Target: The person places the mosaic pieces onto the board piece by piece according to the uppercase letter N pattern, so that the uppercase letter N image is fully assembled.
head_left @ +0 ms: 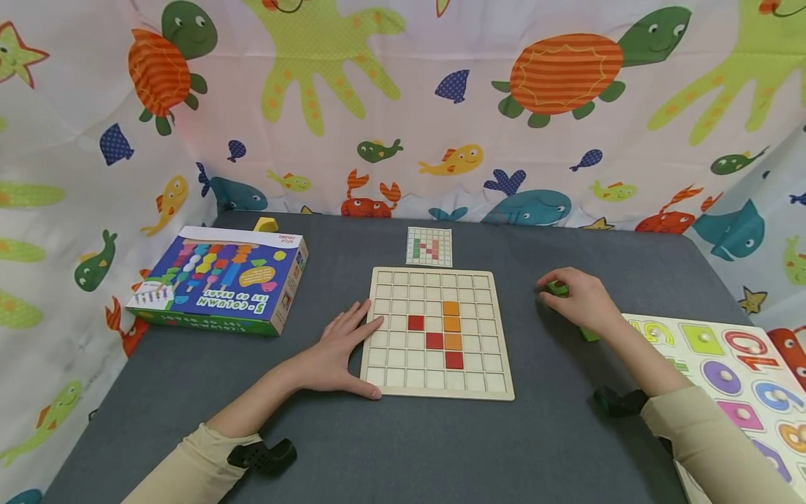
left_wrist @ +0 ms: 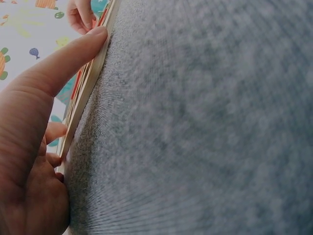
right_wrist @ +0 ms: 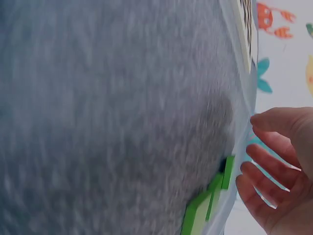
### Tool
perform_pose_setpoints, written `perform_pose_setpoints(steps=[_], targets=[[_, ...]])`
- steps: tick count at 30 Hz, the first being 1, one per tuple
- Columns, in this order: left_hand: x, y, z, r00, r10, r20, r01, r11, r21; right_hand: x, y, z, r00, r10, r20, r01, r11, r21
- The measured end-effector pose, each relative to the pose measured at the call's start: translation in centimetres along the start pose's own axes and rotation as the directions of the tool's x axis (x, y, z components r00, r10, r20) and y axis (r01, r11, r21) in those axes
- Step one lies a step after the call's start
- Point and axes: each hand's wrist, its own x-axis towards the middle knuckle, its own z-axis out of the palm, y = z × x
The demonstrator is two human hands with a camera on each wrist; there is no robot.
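Note:
A wooden grid board [head_left: 398, 360] lies on the table, with three red tiles [head_left: 434, 341] on a diagonal and three orange tiles [head_left: 452, 324] in one column. My left hand [head_left: 334, 350] rests against the board's left side, fingers spread; its thumb [left_wrist: 73, 63] touches the edge in the left wrist view. To the right of the board, my right hand [head_left: 585, 297] hovers over several green tiles [head_left: 557, 288]. In the right wrist view its fingers [right_wrist: 266, 169] are loosely bent and apart from the green tiles [right_wrist: 198, 210], with nothing visible between them.
A small pattern card [head_left: 429, 247] lies just behind the board. On the left sits a colourful game box [head_left: 217, 280], with a yellow piece [head_left: 266, 225] behind it. A number puzzle board [head_left: 718, 346] lies under the right forearm. A printed cloth [head_left: 403, 84] hangs behind the table.

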Motion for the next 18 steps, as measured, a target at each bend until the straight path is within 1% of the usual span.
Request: perform_pose_setpoints(steps=[4,8,14,18], targets=[[0.0,-0.1,0.0,1.000,-0.001,-0.001,0.001,1.000,0.004,0.2,0.9,-0.3,0.999,0.044,-0.007,-0.044,0.999,-0.017],[0.0,-0.2,0.1,1.000,-0.004,0.002,0.004,1.000,0.007,0.4,1.4,-0.3,0.997,0.075,0.008,-0.075,0.997,-0.033],[0.0,-0.1,0.1,1.000,-0.005,0.002,0.005,1.000,0.001,0.6,1.3,0.0,0.997,0.070,0.041,-0.070,0.998,-0.007],[0.0,-0.2,0.1,1.000,-0.005,0.001,0.005,1.000,0.003,0.7,0.9,0.0,0.995,0.068,0.079,-0.069,0.998,0.011]])
